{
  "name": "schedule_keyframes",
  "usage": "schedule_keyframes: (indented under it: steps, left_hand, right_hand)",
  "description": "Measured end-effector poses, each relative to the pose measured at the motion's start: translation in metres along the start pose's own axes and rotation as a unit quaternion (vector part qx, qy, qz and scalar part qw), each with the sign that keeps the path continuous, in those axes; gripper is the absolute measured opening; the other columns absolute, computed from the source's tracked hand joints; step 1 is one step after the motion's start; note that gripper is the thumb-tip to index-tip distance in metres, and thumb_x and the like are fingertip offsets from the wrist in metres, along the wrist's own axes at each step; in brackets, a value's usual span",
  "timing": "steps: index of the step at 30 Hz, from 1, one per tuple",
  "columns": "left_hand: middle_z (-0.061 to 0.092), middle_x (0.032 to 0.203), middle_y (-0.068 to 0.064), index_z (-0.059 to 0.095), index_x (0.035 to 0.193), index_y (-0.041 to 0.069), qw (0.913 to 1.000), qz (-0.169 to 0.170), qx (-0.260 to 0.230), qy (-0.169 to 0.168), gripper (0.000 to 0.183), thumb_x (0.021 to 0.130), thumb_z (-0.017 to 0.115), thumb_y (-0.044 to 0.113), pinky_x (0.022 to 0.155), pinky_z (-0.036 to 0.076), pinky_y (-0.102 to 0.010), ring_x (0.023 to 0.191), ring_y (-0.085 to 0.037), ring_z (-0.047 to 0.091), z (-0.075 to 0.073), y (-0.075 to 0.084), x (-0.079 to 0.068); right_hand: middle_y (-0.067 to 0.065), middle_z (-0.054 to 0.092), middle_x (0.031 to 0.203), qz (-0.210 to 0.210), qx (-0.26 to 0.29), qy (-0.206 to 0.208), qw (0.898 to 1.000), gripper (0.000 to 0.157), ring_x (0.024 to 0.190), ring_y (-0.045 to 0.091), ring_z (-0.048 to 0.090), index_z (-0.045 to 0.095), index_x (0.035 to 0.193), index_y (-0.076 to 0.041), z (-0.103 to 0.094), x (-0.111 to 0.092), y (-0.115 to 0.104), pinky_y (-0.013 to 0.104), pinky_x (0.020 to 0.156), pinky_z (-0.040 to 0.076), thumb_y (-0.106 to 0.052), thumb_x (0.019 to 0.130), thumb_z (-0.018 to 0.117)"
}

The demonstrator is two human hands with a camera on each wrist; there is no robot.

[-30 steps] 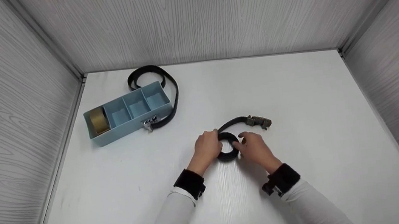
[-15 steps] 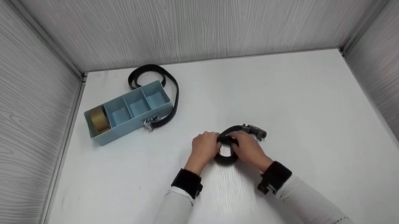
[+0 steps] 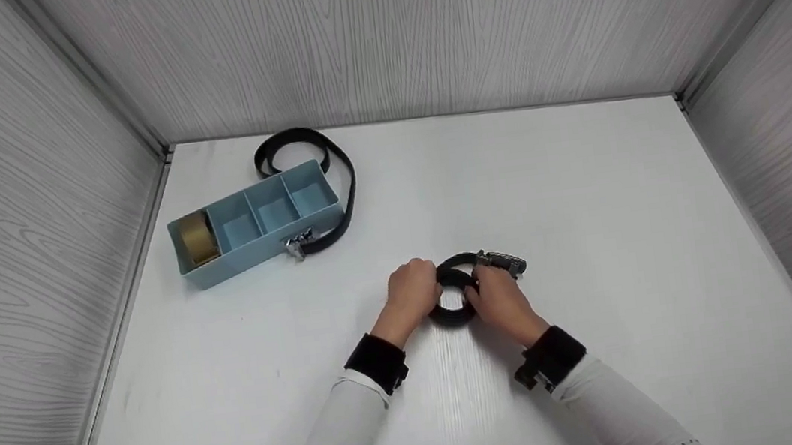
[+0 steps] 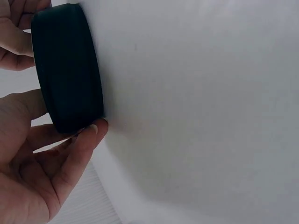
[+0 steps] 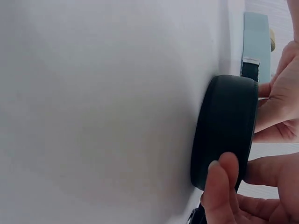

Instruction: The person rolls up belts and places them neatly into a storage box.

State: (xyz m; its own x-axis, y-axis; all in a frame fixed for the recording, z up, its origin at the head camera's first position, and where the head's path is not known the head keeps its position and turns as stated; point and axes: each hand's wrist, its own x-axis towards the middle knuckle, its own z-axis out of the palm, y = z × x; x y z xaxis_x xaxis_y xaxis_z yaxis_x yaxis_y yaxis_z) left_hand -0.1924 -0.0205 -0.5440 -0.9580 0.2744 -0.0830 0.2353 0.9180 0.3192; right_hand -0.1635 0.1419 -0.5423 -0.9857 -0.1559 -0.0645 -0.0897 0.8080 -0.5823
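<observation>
Grey wood-grain panels on three sides of a white table. Midway between the table's left and right edges, well apart from the far edge: a black belt, wound into a tight ring, opening upward. Directly between left hand and right hand, touching both. At the ring's left side, left thumb on the inner side and fingertips against the outer band, pinching the coil. At the right side, right thumb and fingers likewise pinching, with two fingertips on the outer face. Loose end of the strap arcing from beside the left hand, round behind the ring, to a metal buckle just beyond the right hand, toward the table's right edge. Firm contact between ring and tabletop hard to tell.

Near the far left corner, slanted, a blue four-compartment box, with a brown tape roll in the leftmost compartment. Around its right end, a second black belt, looped toward the far edge, with a silver buckle just beside the near wall. Black wristbands above white sleeves.
</observation>
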Motion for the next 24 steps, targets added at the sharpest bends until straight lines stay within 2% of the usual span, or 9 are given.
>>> schedule_keyframes:
  steps: [4, 8, 10, 13, 15, 17, 19, 24]
  left_hand:
    - [0.07, 0.083, -0.012, 0.07, 0.085, 0.002, 0.9993, 0.026, -0.006, -0.026, 0.011, 0.086, 0.071, 0.012, 0.064, 0.052, -0.039, 0.075, -0.026, 0.067, -0.002, 0.001, 0.0]
    - [0.069, 0.083, -0.012, 0.07, 0.086, 0.001, 0.999, 0.029, -0.017, -0.03, 0.01, 0.085, 0.072, 0.011, 0.063, 0.052, -0.039, 0.073, -0.026, 0.067, -0.001, 0.003, -0.001]
    - [0.07, 0.082, -0.012, 0.07, 0.085, 0.001, 0.9993, 0.023, -0.019, -0.02, 0.008, 0.083, 0.072, 0.009, 0.062, 0.052, -0.039, 0.073, -0.027, 0.067, 0.0, 0.005, -0.001]
    - [0.07, 0.082, -0.014, 0.07, 0.084, 0.001, 0.9996, 0.013, -0.024, -0.004, 0.006, 0.081, 0.07, 0.006, 0.062, 0.053, -0.04, 0.074, -0.029, 0.068, 0.002, 0.006, -0.002]
    - [0.07, 0.082, -0.015, 0.07, 0.084, 0.001, 0.9997, 0.008, -0.024, 0.002, 0.006, 0.08, 0.069, 0.006, 0.062, 0.053, -0.041, 0.075, -0.03, 0.068, 0.001, 0.007, -0.002]
    - [0.07, 0.083, -0.015, 0.07, 0.084, 0.001, 0.9998, 0.005, -0.02, 0.001, 0.008, 0.08, 0.071, 0.008, 0.063, 0.053, -0.042, 0.075, -0.03, 0.068, 0.001, 0.007, -0.002]
    - [0.07, 0.083, -0.014, 0.069, 0.084, 0.002, 0.9999, 0.005, -0.013, -0.005, 0.011, 0.08, 0.073, 0.012, 0.063, 0.053, -0.041, 0.076, -0.03, 0.068, -0.002, 0.006, -0.003]
    - [0.069, 0.082, -0.012, 0.069, 0.086, 0.002, 0.9994, 0.017, -0.011, -0.026, 0.019, 0.082, 0.076, 0.02, 0.063, 0.052, -0.039, 0.074, -0.026, 0.067, -0.005, 0.005, -0.003]
  right_hand:
    - [0.013, 0.065, 0.093, -0.038, -0.026, 0.005, 0.999, 0.004, 0.088, 0.028, 0.064, 0.065, 0.092, 0.0, -0.002, 0.005, 0.003, 0.043, 0.077, 0.05, -0.004, 0.091, 0.065]
    - [0.016, 0.066, 0.102, -0.054, -0.024, -0.005, 0.998, 0.014, 0.097, 0.031, 0.063, 0.068, 0.104, 0.003, -0.006, 0.008, 0.008, 0.044, 0.086, 0.049, -0.005, 0.092, 0.066]
    - [0.015, 0.066, 0.099, -0.04, -0.01, -0.007, 0.999, 0.018, 0.092, 0.029, 0.063, 0.069, 0.104, 0.003, -0.008, 0.008, 0.009, 0.043, 0.083, 0.049, -0.009, 0.091, 0.069]
    - [0.012, 0.066, 0.089, 0.005, 0.017, -0.008, 1.0, 0.025, 0.076, 0.023, 0.062, 0.068, 0.103, 0.005, -0.01, 0.005, 0.009, 0.038, 0.071, 0.05, -0.016, 0.089, 0.072]
    - [0.01, 0.065, 0.08, 0.036, 0.036, -0.017, 0.999, 0.024, 0.066, 0.019, 0.06, 0.067, 0.099, 0.005, -0.011, 0.003, 0.009, 0.035, 0.062, 0.05, -0.017, 0.089, 0.072]
    - [0.008, 0.064, 0.076, 0.05, 0.044, -0.028, 0.997, 0.02, 0.06, 0.018, 0.059, 0.066, 0.096, 0.004, -0.011, 0.002, 0.009, 0.033, 0.057, 0.049, -0.014, 0.089, 0.071]
    - [0.008, 0.064, 0.076, 0.05, 0.043, -0.036, 0.997, 0.014, 0.062, 0.018, 0.06, 0.067, 0.094, 0.003, -0.011, 0.002, 0.008, 0.033, 0.057, 0.05, -0.011, 0.09, 0.068]
    - [0.013, 0.069, 0.094, 0.017, 0.003, -0.036, 0.999, 0.013, 0.083, 0.024, 0.064, 0.069, 0.101, 0.001, -0.01, 0.007, 0.005, 0.039, 0.073, 0.051, -0.007, 0.091, 0.066]
